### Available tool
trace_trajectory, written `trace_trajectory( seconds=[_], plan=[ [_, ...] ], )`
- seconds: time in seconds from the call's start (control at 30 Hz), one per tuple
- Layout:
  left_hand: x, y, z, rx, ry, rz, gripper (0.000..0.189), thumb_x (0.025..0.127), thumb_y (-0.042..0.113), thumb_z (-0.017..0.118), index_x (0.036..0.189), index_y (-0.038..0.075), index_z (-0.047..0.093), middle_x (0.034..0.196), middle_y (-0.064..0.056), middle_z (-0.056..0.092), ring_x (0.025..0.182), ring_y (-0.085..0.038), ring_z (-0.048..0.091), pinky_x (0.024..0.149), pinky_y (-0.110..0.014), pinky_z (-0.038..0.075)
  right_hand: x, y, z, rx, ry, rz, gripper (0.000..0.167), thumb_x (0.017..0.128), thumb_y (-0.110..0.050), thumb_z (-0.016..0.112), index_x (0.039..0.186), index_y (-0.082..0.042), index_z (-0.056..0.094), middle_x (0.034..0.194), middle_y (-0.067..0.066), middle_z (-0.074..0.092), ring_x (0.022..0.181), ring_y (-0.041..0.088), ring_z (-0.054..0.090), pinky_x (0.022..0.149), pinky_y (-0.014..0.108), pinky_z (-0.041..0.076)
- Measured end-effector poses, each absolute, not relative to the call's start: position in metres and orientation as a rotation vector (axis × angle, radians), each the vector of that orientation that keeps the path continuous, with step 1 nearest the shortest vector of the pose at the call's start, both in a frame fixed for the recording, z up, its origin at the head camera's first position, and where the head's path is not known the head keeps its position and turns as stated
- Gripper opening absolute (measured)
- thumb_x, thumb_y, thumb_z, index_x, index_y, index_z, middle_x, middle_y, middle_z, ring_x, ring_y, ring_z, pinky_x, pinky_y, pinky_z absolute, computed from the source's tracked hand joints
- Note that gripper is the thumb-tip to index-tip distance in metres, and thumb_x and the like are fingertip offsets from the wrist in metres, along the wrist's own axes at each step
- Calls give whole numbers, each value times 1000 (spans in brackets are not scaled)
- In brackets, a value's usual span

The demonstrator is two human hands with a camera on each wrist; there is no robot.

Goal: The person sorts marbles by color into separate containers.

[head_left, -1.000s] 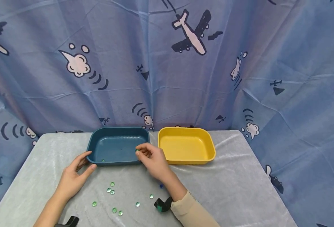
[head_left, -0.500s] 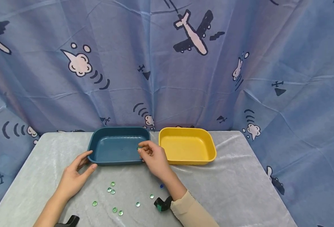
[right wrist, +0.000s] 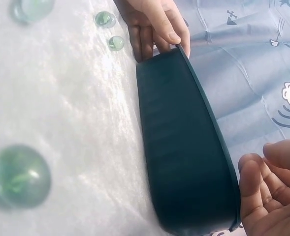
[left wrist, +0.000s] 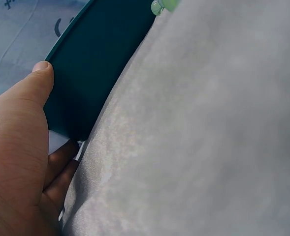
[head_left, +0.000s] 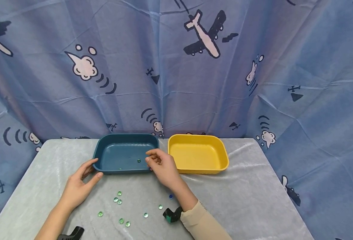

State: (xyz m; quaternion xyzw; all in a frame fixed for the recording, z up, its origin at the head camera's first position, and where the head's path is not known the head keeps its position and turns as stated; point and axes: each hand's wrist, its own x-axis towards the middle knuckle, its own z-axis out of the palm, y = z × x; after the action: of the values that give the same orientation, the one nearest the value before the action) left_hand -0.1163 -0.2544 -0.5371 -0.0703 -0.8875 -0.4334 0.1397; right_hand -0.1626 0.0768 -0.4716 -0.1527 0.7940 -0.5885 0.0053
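The dark teal tray (head_left: 125, 136) stands at the back left of the table. At its near left corner my left hand (head_left: 78, 188) grips the edge, its thumb (left wrist: 41, 73) against the tray's outside in the left wrist view. My right hand (head_left: 164, 168) hovers at the tray's right end, thumb and fingers bent but apart, nothing between them in the right wrist view. A green glass marble (head_left: 138, 160) lies on the tray floor near those fingers. Another marble (head_left: 119, 169) barely shows behind the front wall. Several green and clear marbles (head_left: 121, 220) are scattered on the cloth before me.
A yellow tray (head_left: 197, 170) stands just right of the teal one. One dark blue marble (head_left: 170, 196) lies beside my right forearm. Black wrist devices (head_left: 172, 215) sit at both wrists. A patterned blue curtain (head_left: 128, 66) hangs behind the table.
My right hand has let go of the green marble it pinched, and that marble now lies in the teal tray. The right hand shifted slightly right; the left hand keeps its place on the tray.
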Motion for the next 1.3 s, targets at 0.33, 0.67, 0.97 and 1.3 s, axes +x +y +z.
trace_trajectory(
  seconds=[0.33,0.67,0.97,1.3],
  plan=[
    [-117,-256,-538,-206,-2563,-1246,61,103,23,81,159,15,57,140,-24,70,125,-49,67,98,1,36,-160,76,-469,-516,2489,-1836,16,108,-17,72,123,-12,77,95,0,71,77,16,63,65,23,54],
    [-117,-258,-539,-209,-2557,-1242,60,103,22,80,158,14,57,137,-24,72,127,-35,67,99,0,37,-149,67,-460,-637,2459,-1807,17,108,-17,73,124,-14,77,94,-3,71,76,13,62,65,22,51],
    [-119,-258,-536,-212,-2568,-1246,59,104,24,80,158,14,58,137,-22,73,124,-46,68,98,1,37,-129,50,-459,-783,2422,-1732,19,107,-15,73,126,-12,76,98,-7,72,78,5,62,70,22,55],
    [-117,-257,-539,-217,-2554,-1250,58,104,22,80,156,11,58,136,-23,73,126,-12,64,99,0,38,-127,29,-475,-847,2337,-1545,19,108,-16,72,122,-5,77,91,-12,68,74,-1,59,66,18,54]
  ],
)
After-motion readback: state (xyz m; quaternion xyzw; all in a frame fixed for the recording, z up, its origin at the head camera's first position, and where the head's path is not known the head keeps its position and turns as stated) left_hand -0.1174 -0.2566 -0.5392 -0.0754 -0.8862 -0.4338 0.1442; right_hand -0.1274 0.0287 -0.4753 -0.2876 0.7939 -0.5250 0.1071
